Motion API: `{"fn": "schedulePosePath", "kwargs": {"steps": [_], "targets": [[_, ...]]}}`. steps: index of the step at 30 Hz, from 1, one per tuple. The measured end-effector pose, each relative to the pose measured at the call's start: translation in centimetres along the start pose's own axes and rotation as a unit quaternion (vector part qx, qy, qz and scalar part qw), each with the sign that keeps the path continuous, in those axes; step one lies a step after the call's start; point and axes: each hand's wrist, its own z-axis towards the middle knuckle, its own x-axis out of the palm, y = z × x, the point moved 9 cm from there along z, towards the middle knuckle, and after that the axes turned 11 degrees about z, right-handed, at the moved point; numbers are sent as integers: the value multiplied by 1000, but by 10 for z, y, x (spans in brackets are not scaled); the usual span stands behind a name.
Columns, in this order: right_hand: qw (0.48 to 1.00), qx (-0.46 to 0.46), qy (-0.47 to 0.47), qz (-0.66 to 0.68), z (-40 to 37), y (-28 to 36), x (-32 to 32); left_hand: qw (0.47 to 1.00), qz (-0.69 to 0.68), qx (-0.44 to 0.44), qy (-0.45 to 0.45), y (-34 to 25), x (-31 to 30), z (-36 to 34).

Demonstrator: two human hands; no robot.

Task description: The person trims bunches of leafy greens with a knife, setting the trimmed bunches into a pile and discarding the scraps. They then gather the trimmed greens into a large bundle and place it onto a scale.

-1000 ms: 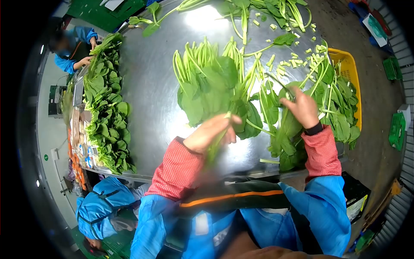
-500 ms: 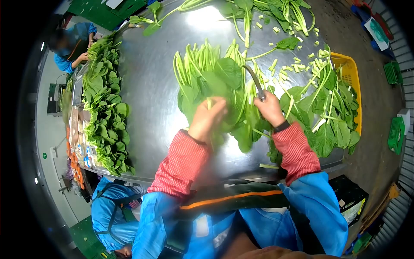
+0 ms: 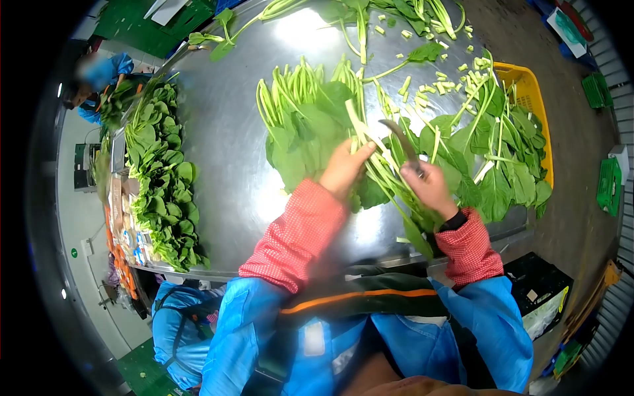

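My left hand (image 3: 347, 168) is closed around a leafy green (image 3: 360, 122), its pale stem ends pointing up and away and its leaves trailing toward my right wrist. In my right hand (image 3: 429, 188) is the handle of a curved knife (image 3: 400, 140), whose dark blade tips up and left, close beside the stems. A bunch of leafy greens (image 3: 290, 99) lies on the metal table (image 3: 224, 125), just beyond my left hand. To the right of the knife is a loose pile of greens (image 3: 495, 178).
Cut stem pieces (image 3: 446, 86) are scattered at the far right. A yellow crate (image 3: 531, 86) stands at the right edge, greens hanging over it. Stacked greens (image 3: 162, 152) line the left edge. One person (image 3: 99, 72) works at the far left, another (image 3: 181, 330) at the lower left.
My left hand has moved right and now shows a stem bunch raised in it. My right hand and the knife have come down, nearer me. The far-left person has lifted some greens.
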Motion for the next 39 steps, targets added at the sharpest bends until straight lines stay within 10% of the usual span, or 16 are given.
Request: {"fn": "schedulePosePath", "kwargs": {"steps": [6, 10, 14, 21, 27, 31, 35, 39], "targets": [[861, -297, -15, -412, 5, 103, 16, 982, 163, 79, 47, -26, 15, -22], [837, -144, -35, -527, 32, 30, -28, 985, 115, 103, 70, -45, 15, -41], [966, -44, -87, -240, 25, 22, -40, 977, 156, 124, 70, -30, -11, -36], [983, -60, -76, -154, 96, 15, 6, 995, 91, 42, 26, -45, -102, -79], [953, 83, -74, -282, 179, -72, 30, 730, 634, 6, -256, 4, -240, -96], [985, 135, -102, -40, 171, -83, 41, 614, 674, 186, -365, -29, -201, -103], [983, 128, -113, 70, 131, -54, 33, 797, 488, 244, -259, -60, -148, -68], [992, 56, -113, 25, 94, -35, 9, 848, 377, 317, -196, -91, -85, -26]]}}
